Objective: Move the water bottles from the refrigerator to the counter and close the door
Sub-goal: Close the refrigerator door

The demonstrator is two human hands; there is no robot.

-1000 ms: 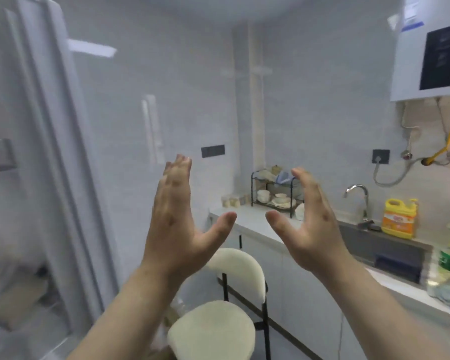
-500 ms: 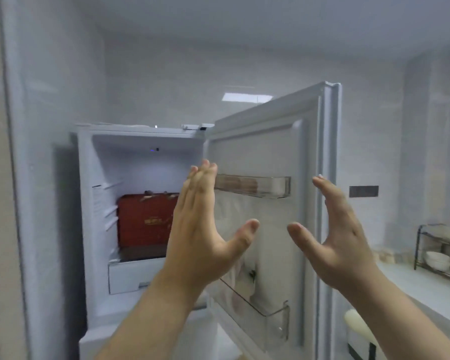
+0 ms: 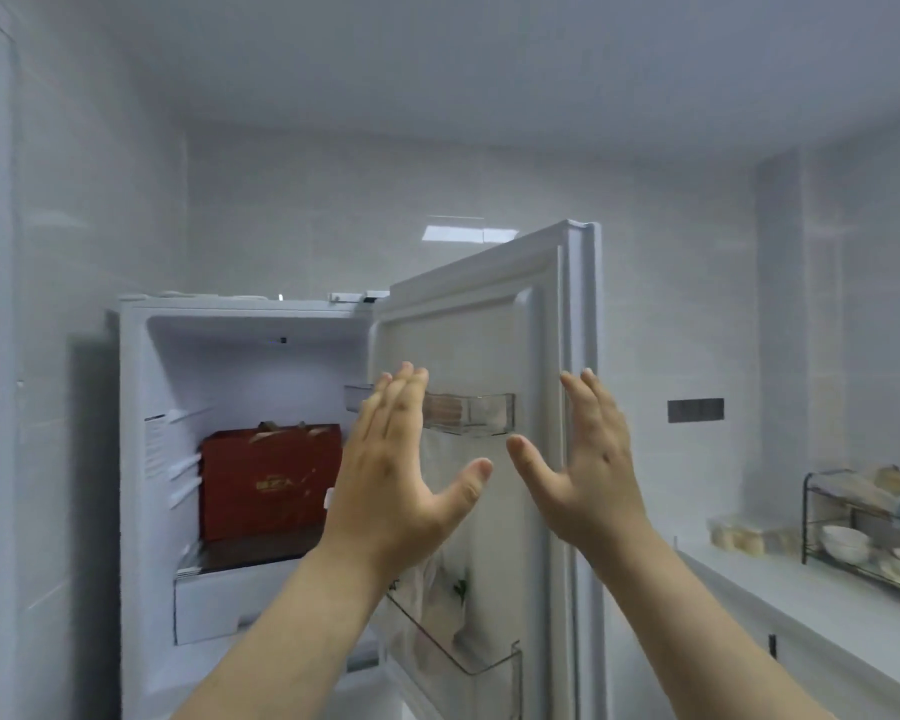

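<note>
Both hands, left (image 3: 401, 475) and right (image 3: 588, 470), hung open and empty before the open door (image 3: 489, 324). No bottles showed in the fridge (image 3: 261, 387); the table (image 3: 822, 610) lay at 4 o'clock. Shutting the door early would strand hidden bottles.

No legible text.
The red box (image 3: 271, 480) inside the refrigerator (image 3: 141, 459) carries a small gold mark on its front, too blurred to read. A strip of printing runs down the refrigerator's inner left wall, also too small and blurred to make out. No other lettering, brand or number shows.
</note>
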